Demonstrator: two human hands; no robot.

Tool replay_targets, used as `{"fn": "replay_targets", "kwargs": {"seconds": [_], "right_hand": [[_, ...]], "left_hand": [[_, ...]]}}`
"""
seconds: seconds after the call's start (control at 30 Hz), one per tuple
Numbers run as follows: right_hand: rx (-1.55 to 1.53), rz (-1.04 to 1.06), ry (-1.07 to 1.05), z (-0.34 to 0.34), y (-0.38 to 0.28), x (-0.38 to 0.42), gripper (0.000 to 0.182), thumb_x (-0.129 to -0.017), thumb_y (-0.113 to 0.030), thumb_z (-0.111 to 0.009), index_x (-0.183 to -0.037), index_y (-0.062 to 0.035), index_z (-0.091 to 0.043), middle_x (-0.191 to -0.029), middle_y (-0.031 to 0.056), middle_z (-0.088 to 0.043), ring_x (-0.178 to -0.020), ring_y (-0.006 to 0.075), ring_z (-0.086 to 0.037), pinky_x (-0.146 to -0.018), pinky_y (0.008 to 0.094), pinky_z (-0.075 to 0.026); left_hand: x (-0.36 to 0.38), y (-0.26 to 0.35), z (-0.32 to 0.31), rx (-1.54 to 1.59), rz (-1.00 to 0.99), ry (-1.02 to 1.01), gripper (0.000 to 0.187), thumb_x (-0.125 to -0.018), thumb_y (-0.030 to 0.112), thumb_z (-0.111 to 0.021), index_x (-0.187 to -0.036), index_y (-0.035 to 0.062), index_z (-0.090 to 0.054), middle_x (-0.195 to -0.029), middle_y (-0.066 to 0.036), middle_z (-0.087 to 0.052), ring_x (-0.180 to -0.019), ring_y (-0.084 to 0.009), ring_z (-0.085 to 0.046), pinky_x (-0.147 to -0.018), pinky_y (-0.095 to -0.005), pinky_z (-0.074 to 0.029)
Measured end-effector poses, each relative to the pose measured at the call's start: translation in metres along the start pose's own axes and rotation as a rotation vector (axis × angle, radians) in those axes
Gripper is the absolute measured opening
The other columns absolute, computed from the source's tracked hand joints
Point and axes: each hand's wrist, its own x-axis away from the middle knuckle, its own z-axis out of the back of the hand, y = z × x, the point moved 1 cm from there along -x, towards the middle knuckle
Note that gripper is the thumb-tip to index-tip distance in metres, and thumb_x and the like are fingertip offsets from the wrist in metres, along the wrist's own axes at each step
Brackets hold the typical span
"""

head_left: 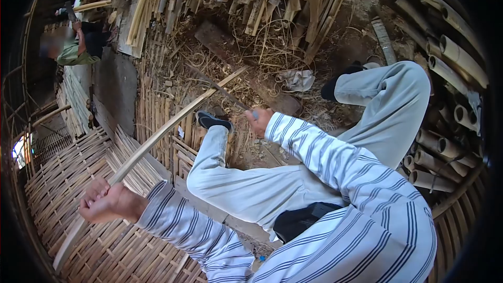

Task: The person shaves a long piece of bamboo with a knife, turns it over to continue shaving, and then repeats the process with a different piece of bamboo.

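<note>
A long pale bamboo strip point(157, 135) runs slantwise from the lower left up to the middle of the view. My left hand point(112, 203) is closed around it near its lower end, fingers curled over the top. In my right hand point(259, 120) is the handle of a long knife point(222, 89), its thin dark blade pointing up and left. The blade crosses the strip close to the strip's far tip. Below both lie my outstretched legs in light trousers point(251, 183).
Split bamboo slats point(262, 0) are heaped at the top, with curly shavings point(272, 44) under them. Cut bamboo tubes point(456, 57) are stacked at right. Woven bamboo matting point(68, 178) spreads at lower left. Another person point(78, 52) sits at upper left, holding a tool.
</note>
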Motion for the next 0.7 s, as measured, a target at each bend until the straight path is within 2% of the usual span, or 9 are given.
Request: {"fn": "replay_targets", "kwargs": {"seconds": [0.07, 0.17, 0.27, 0.3, 0.4, 0.5, 0.57, 0.67, 0.7], "right_hand": [[-0.016, -0.075, 0.026, -0.019, 0.047, -0.027, 0.058, -0.092, -0.050, -0.039, -0.085, 0.0020, -0.063, -0.082, 0.0285, -0.063, -0.081, 0.0424, -0.062, -0.076, 0.0484, -0.048], [0.078, -0.375, 0.158, -0.058, 0.134, -0.099, 0.058, -0.093, -0.049, -0.039, -0.084, 0.0026, -0.065, -0.085, 0.0277, -0.063, -0.081, 0.0425, -0.062, -0.076, 0.0481, -0.048], [-0.039, -0.120, 0.066, -0.036, 0.070, -0.059, 0.057, -0.089, -0.052, -0.041, -0.101, -0.0021, -0.065, -0.089, 0.0307, -0.062, -0.089, 0.0451, -0.060, -0.082, 0.0483, -0.048], [-0.059, -0.074, -0.010, -0.033, 0.046, -0.052, 0.053, -0.089, -0.051, -0.044, -0.095, -0.0027, -0.065, -0.077, 0.0307, -0.061, -0.083, 0.0446, -0.061, -0.079, 0.0498, -0.048], [0.013, -0.038, -0.063, -0.015, -0.018, -0.022, 0.047, -0.088, -0.048, -0.048, -0.084, -0.0029, -0.063, -0.074, 0.0264, -0.062, -0.081, 0.0422, -0.062, -0.077, 0.0502, -0.048], [0.075, -0.021, 0.072, -0.044, 0.021, -0.044, 0.056, -0.091, -0.050, -0.040, -0.071, -0.0013, -0.060, -0.071, 0.0245, -0.062, -0.073, 0.0430, -0.062, -0.069, 0.0508, -0.048], [0.054, -0.137, 0.027, -0.036, 0.042, -0.054, 0.051, -0.089, -0.049, -0.045, -0.080, -0.0021, -0.061, -0.075, 0.0243, -0.063, -0.078, 0.0423, -0.062, -0.076, 0.0492, -0.048], [-0.014, -0.303, -0.042, -0.034, 0.060, -0.082, 0.052, -0.089, -0.051, -0.044, -0.088, -0.0018, -0.063, -0.083, 0.0256, -0.063, -0.084, 0.0421, -0.062, -0.082, 0.0477, -0.048], [-0.053, -0.357, -0.053, -0.036, 0.062, -0.091, 0.055, -0.089, -0.052, -0.043, -0.090, -0.0014, -0.064, -0.087, 0.0263, -0.064, -0.086, 0.0422, -0.062, -0.084, 0.0474, -0.048]], "left_hand": [[-0.006, -0.003, -0.004, -0.006, 0.002, 0.070, 0.023, -0.075, 0.012, -0.034, -0.060, 0.0177, -0.017, -0.052, 0.002, -0.019, -0.043, -0.0111, -0.017, -0.043, -0.0284, -0.015], [-0.012, -0.007, -0.011, -0.067, 0.040, 0.170, 0.021, -0.075, 0.011, -0.034, -0.062, 0.0162, -0.018, -0.054, 0.001, -0.020, -0.045, -0.0122, -0.017, -0.045, -0.0301, -0.016], [-0.022, -0.018, -0.024, -0.127, 0.002, 0.181, 0.019, -0.075, 0.010, -0.034, -0.064, 0.0132, -0.020, -0.056, 0.000, -0.023, -0.047, -0.0130, -0.020, -0.046, -0.0319, -0.018], [-0.025, -0.020, -0.027, -0.159, -0.017, 0.180, 0.017, -0.074, 0.010, -0.035, -0.065, 0.0120, -0.020, -0.057, 0.000, -0.024, -0.047, -0.0132, -0.021, -0.046, -0.0325, -0.018], [-0.073, -0.046, -0.021, -0.177, 0.097, 0.285, 0.012, -0.078, 0.008, -0.034, -0.071, 0.0114, -0.025, -0.059, -0.001, -0.025, -0.048, -0.0123, -0.023, -0.046, -0.0332, -0.020], [-0.114, -0.087, 0.036, -0.606, -0.146, 0.121, 0.007, -0.079, 0.008, -0.033, -0.073, 0.0099, -0.029, -0.062, -0.003, -0.030, -0.048, -0.0122, -0.025, -0.046, -0.0306, -0.022], [-0.108, -0.076, 0.027, -0.467, -0.042, 0.225, 0.012, -0.082, 0.009, -0.030, -0.074, 0.0014, -0.035, -0.070, -0.007, -0.036, -0.052, -0.0130, -0.031, -0.049, -0.0292, -0.029], [-0.125, -0.088, 0.060, -0.537, -0.030, 0.122, 0.014, -0.083, 0.009, -0.030, -0.077, -0.0005, -0.038, -0.076, -0.009, -0.037, -0.059, -0.0135, -0.035, -0.054, -0.0276, -0.034], [-0.130, -0.089, 0.065, -0.596, -0.042, 0.149, 0.008, -0.078, 0.007, -0.033, -0.075, 0.0007, -0.037, -0.079, -0.010, -0.037, -0.059, -0.0149, -0.035, -0.055, -0.0274, -0.036]]}}
